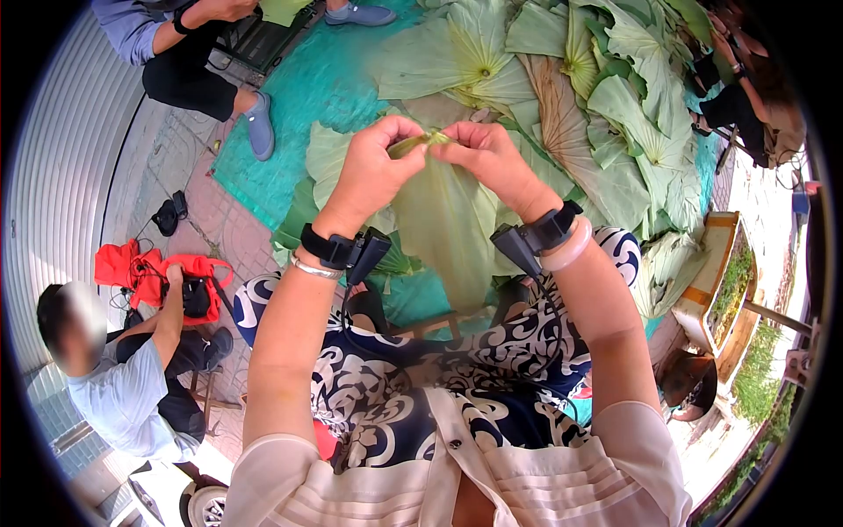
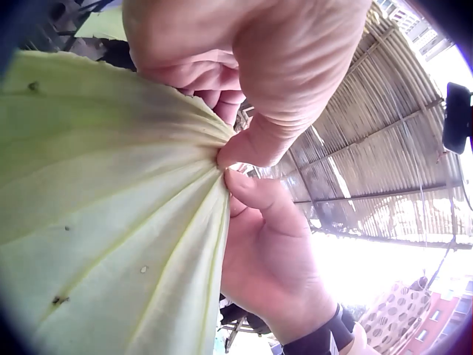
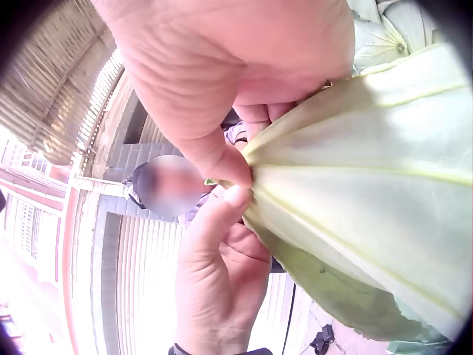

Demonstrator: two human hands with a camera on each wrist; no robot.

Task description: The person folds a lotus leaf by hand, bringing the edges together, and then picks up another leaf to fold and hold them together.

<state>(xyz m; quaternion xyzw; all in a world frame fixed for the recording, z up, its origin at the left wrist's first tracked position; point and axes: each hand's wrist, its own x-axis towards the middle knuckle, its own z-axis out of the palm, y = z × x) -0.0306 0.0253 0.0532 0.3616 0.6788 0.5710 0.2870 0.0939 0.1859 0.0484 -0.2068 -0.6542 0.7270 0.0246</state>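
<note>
A pale green lotus leaf (image 1: pixel 446 224) hangs from both hands in front of the lap, gathered to a narrow point at its top. My left hand (image 1: pixel 371 171) pinches that gathered point between thumb and fingers. Close beside it, my right hand (image 1: pixel 499 167) pinches the same spot, the two thumbs nearly meeting. In the left wrist view the leaf (image 2: pixel 111 222) fans out with ribs running to the pinched tip. The right wrist view shows the leaf's (image 3: pixel 362 185) other side, also spreading from the thumb tips. Some fingers are hidden behind the leaf.
A heap of lotus leaves (image 1: pixel 606 114) lies on a teal ground sheet (image 1: pixel 325 70) ahead. People sit at upper left, upper right and lower left. A red bag (image 1: pixel 189 290) lies on the paving at left, and a planter box (image 1: pixel 711 281) stands at right.
</note>
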